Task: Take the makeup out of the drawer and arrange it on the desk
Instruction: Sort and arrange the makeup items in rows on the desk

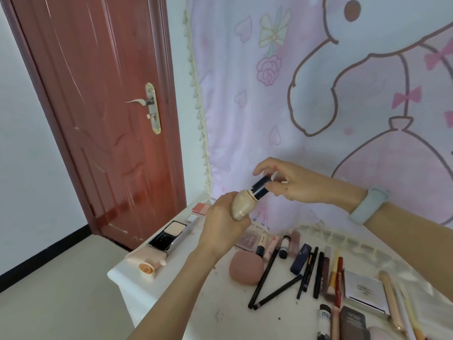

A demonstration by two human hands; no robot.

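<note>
Fig.: arranging step, drawer not in view. White desk (196,290) w/ makeup already laid out: compact palette (169,235) at left edge, mauve sponge (245,267) centre, row of pencils (316,273) & tubes to the right. Above the desk, foundation bottle (241,204) is held tilted, clear of the top; left hand (220,229) wraps its beige body, right hand (294,182) pinches the dark cap (260,188) w/ fingertips. Judged: cap being checked or tightened. Next move calls for setting the bottle down in a free gap, prob. near the sponge.

Red-brown door (98,114), pink cartoon hanging (318,94)
</note>
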